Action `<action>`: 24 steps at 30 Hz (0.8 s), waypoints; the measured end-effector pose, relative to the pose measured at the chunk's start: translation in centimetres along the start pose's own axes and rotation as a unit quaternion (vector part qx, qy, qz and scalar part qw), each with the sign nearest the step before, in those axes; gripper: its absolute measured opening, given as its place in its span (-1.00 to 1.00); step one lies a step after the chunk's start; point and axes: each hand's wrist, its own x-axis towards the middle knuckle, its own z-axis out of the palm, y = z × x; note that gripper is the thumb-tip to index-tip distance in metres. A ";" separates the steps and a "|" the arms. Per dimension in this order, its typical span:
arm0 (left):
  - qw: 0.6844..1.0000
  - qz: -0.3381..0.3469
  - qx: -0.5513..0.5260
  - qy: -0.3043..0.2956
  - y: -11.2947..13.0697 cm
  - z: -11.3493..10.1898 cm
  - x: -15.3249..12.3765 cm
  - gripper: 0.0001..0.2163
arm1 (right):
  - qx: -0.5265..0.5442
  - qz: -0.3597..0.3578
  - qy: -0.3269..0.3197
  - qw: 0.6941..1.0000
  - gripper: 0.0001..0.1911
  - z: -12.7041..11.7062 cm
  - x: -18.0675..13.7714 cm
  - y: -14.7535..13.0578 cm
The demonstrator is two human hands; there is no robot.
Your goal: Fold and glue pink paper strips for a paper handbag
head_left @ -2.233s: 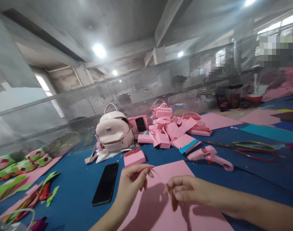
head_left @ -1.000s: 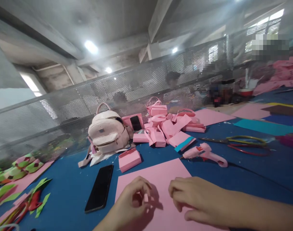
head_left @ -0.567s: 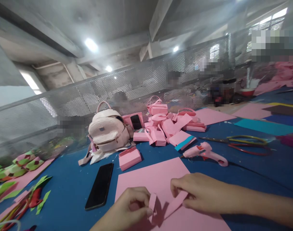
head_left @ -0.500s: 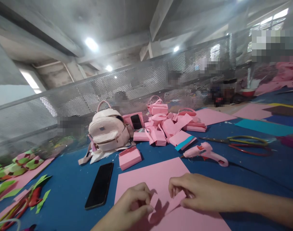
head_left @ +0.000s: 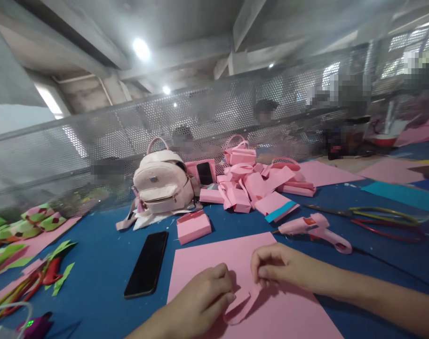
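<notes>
In the head view, the left hand (head_left: 203, 301) and the right hand (head_left: 276, 266) meet low over a pink sheet (head_left: 235, 263) lying flat on the blue bench (head_left: 105, 263), each closed in a pinching grip on one end of a narrow pink paper strip (head_left: 241, 308) that sags in a loop between them and rests against the sheet; holding both ends this way seems to keep the limp strip under control while it bends. A black phone (head_left: 147, 263) lies just left of the sheet, and a pink glue gun (head_left: 315, 230) lies near its far right corner, close to the right hand. Farther back sit a small pink box (head_left: 193, 226), a pale backpack (head_left: 163, 186) and a heap of folded pink pieces (head_left: 257, 186). The fingertips hide the strip's ends, the left forearm is cut off by the bottom edge, and what lies behind the mesh screen (head_left: 94, 141) is too blurred to make out.
</notes>
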 end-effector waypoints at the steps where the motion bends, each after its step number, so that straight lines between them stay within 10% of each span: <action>1: 1.000 0.006 0.029 0.002 -0.1 0.1 0.0 -0.79 | -0.028 -0.015 -0.003 0.999 -0.78 0.0 0.1 -0.1; 11: 0.983 0.102 0.152 0.003 -2.4 1.8 0.2 -0.94 | -0.116 0.056 -0.082 0.988 -0.73 2.2 1.2 -0.7; 24: 0.929 0.095 0.289 0.209 -4.7 5.1 -0.3 -0.86 | -0.320 -0.051 -0.008 0.946 -0.85 4.8 1.4 1.7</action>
